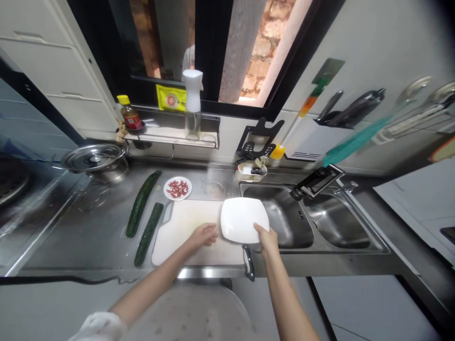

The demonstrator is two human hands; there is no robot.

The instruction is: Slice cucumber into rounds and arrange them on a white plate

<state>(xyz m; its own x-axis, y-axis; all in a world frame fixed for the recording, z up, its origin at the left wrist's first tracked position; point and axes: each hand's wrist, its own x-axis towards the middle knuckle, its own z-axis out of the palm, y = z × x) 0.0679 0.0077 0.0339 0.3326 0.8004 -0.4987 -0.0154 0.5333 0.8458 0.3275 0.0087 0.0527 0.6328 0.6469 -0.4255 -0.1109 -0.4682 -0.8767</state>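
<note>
My right hand (266,236) grips a white square plate (243,218) by its lower right edge, thumb on top. The plate is over the right end of the cutting board (181,232) and the rim of the left sink basin. My left hand (206,234) hovers above the board, fingers partly curled but apart, with nothing in it. A knife (249,263) with a black handle lies at the board's right edge, its blade mostly hidden below the plate. Two cucumbers (142,203) lie left of the board. Behind it sits a small white dish (177,188) of chopped red pieces.
A lidded steel pot (101,161) stands at the back left. Right of the board are a double sink (341,227) and a black faucet (316,182). A wall shelf (170,137) holds a sauce bottle (131,113) and a spray bottle (193,102).
</note>
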